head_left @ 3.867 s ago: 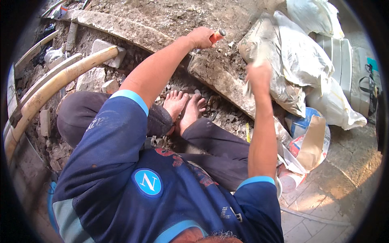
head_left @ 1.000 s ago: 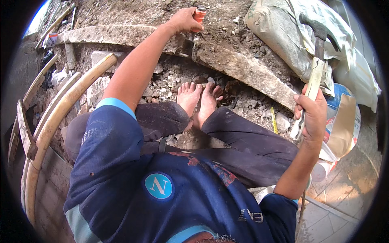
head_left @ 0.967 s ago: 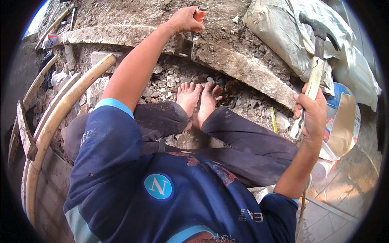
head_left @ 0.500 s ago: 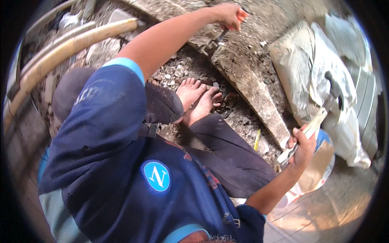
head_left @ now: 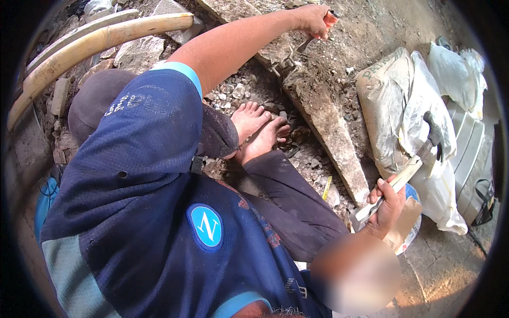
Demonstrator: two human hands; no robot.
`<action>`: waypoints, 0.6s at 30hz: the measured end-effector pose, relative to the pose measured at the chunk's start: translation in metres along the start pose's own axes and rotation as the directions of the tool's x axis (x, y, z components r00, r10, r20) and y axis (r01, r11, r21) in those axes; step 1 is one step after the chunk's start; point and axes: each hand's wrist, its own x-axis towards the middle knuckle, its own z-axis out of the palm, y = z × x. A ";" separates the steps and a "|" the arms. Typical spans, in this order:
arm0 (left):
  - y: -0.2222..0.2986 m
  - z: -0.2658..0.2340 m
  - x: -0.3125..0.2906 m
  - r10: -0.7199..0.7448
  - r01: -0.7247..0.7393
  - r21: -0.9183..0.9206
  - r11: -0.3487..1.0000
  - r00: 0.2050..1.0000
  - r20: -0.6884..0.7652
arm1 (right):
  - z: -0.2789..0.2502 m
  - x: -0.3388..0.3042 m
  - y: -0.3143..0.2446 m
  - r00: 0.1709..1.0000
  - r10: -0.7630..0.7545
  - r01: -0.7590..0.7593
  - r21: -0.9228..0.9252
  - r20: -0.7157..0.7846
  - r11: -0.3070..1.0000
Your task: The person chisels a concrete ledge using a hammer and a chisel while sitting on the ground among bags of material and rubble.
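Where hands grip, chisel (head_left: 313,40) tip perhaps hidden.

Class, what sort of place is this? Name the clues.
Probably an outdoor building or stone-working site: a rough stone slab amid rubble, filled sacks beside it, a hammer in the right hand.

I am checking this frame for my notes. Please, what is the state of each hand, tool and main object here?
left hand: shut on chisel
chisel: tip on stone slab
stone slab: lying, rough
right hand: shut on hammer
hammer: raised, head up
sacks: lying
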 end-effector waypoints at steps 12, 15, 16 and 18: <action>-0.006 0.030 -0.003 -0.010 -0.048 0.609 0.792 0.996 0.092 | 0.014 0.001 -0.001 0.999 0.027 -0.030 -0.090 -0.041 0.995; -0.014 0.028 0.017 -0.152 0.000 0.510 0.860 0.954 0.257 | 0.013 0.006 0.007 0.998 0.063 -0.065 -0.103 -0.018 0.993; -0.009 0.027 0.021 -0.187 0.013 0.465 0.885 0.925 0.330 | 0.010 0.007 0.011 0.997 0.076 -0.078 -0.103 -0.026 0.992; -0.013 0.011 0.030 -0.213 0.109 0.294 0.950 0.912 0.350 | 0.013 0.007 0.012 0.997 0.080 -0.082 -0.117 -0.022 0.990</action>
